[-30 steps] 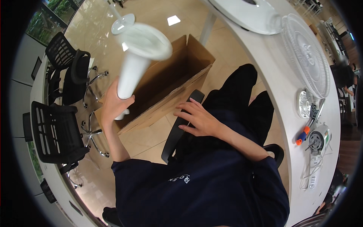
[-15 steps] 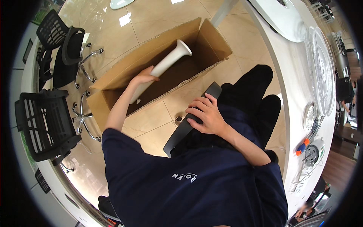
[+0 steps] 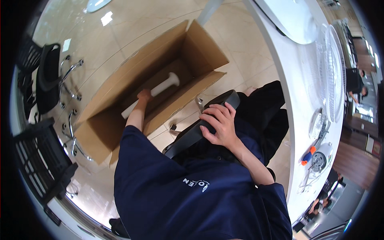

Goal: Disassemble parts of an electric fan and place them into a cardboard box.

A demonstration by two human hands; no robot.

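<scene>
ok so white flared pole (image 3: 164, 85) now lowered deeper into cardboard box (image 3: 204, 48) than moment ago, most of lowering looks done, bottom contact can't be told; pole gripped mid-length by left hand (image 3: 144, 95), black armrest (image 3: 182, 140) lightly covered by right hand (image 3: 218, 126), fingers spread

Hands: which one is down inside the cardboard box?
The left hand, gripping the white tube; the right hand rests on the black armrest.

Black wheeled chairs (image 3: 42, 162) at left; glossy tiled floor (image 3: 140, 20); far right, apparently people (image 3: 354, 85).
</scene>
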